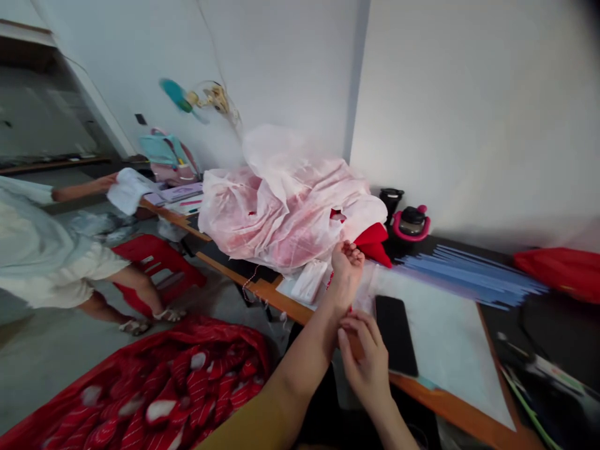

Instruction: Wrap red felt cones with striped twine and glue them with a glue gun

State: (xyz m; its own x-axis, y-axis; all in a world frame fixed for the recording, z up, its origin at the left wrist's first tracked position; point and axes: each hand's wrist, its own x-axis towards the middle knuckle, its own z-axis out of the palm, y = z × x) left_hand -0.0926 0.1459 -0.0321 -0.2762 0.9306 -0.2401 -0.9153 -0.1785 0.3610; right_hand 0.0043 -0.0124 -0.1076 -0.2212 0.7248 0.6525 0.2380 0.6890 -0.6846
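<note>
My left hand (347,261) is raised palm up over the table edge, its fingers curled closed with nothing visible inside them. A thin red thread (349,309) lies at its wrist. My right hand (368,359) sits just below, with its fingertips pinched on that thread against the left wrist. A black phone (396,335) lies flat right beside both hands on a white sheet (450,331).
A big white bag of red fabric (285,200) is heaped on the wooden table (452,409). Blue sticks (469,275), a pink-black device (411,222) and a red bag (562,272) lie further right. Red patterned cloth (164,387) covers the floor; another person (47,250) stands by a red stool (154,259).
</note>
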